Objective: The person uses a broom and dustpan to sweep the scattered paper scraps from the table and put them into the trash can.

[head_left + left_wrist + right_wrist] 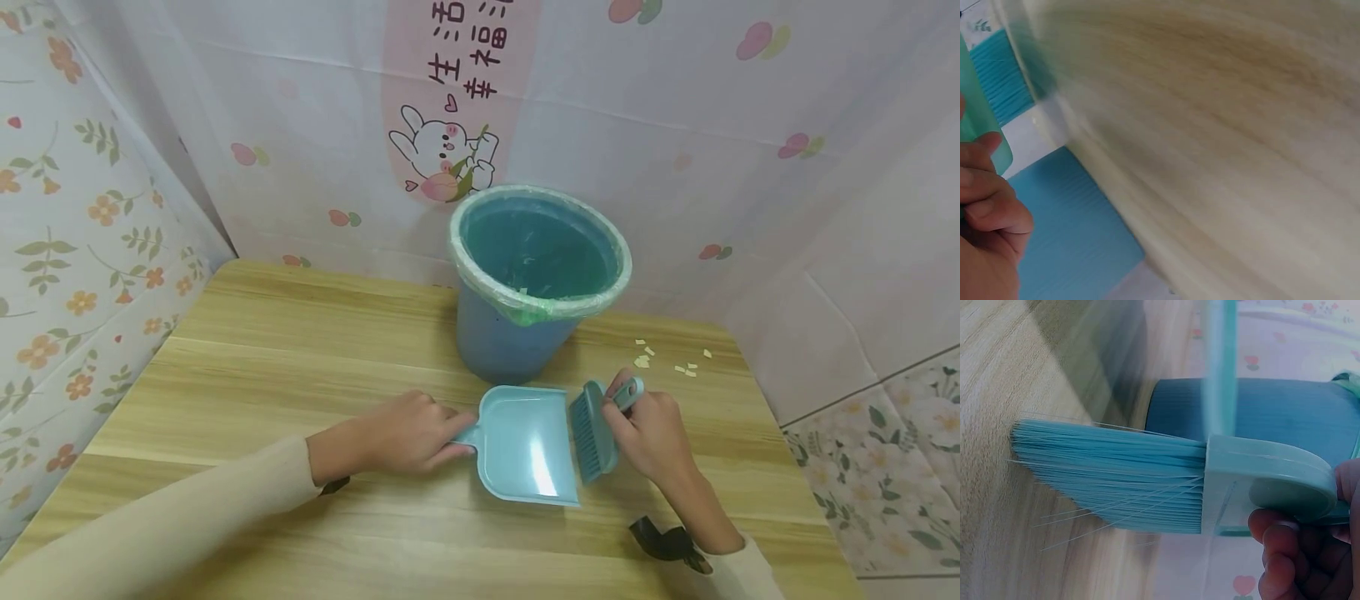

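Observation:
My left hand (408,433) grips the handle of a light blue dustpan (521,442), whose flat tray faces up with a bright reflection on it. Its open edge points right, toward a small teal hand brush (600,433). My right hand (652,429) holds that brush by its handle. Long blue bristles (1110,478) fill the right wrist view; whether their tips touch the table cannot be told. Behind the dustpan stands a blue bin (510,333) with a clear liner folded over its rim. Small pale yellow scraps (642,362) lie on the table right of the bin.
The wood-grain table (300,350) has its back edge against a printed white cloth (315,108). Flowered cloth (82,250) hangs at the left. Black straps (663,540) sit at the wrists, near the cream sleeves.

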`<action>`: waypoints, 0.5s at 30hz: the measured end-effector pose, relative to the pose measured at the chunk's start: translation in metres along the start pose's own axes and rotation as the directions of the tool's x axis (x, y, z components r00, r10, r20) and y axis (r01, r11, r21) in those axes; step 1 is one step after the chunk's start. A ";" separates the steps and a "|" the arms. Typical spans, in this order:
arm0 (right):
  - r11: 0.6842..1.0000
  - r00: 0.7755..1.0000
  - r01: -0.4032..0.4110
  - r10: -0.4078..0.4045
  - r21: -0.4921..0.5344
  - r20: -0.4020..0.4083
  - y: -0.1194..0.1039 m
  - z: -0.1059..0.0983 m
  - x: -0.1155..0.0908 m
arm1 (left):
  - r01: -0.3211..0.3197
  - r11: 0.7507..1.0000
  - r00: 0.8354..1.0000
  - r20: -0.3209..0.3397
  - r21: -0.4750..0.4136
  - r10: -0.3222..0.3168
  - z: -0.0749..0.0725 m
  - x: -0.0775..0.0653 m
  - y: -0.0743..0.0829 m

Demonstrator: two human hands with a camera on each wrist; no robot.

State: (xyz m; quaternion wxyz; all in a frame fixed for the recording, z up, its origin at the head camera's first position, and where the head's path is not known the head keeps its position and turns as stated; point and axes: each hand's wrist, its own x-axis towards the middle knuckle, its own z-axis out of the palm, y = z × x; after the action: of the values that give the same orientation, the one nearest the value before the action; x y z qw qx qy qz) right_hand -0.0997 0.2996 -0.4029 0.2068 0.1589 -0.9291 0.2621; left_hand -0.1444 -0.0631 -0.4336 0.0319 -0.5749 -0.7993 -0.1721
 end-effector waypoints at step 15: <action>1.000 1.000 -0.010 0.010 0.006 0.005 -0.001 -0.001 -0.001 | 0.110 0.994 0.981 0.159 0.001 -0.109 0.015 0.004 -0.015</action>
State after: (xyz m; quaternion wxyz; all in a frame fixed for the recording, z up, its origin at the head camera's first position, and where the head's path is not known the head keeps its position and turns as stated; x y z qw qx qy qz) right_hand -0.0979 0.2998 -0.4023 0.2025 0.1555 -0.9297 0.2655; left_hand -0.1579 -0.0591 -0.4500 -0.0437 -0.5420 -0.8291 -0.1302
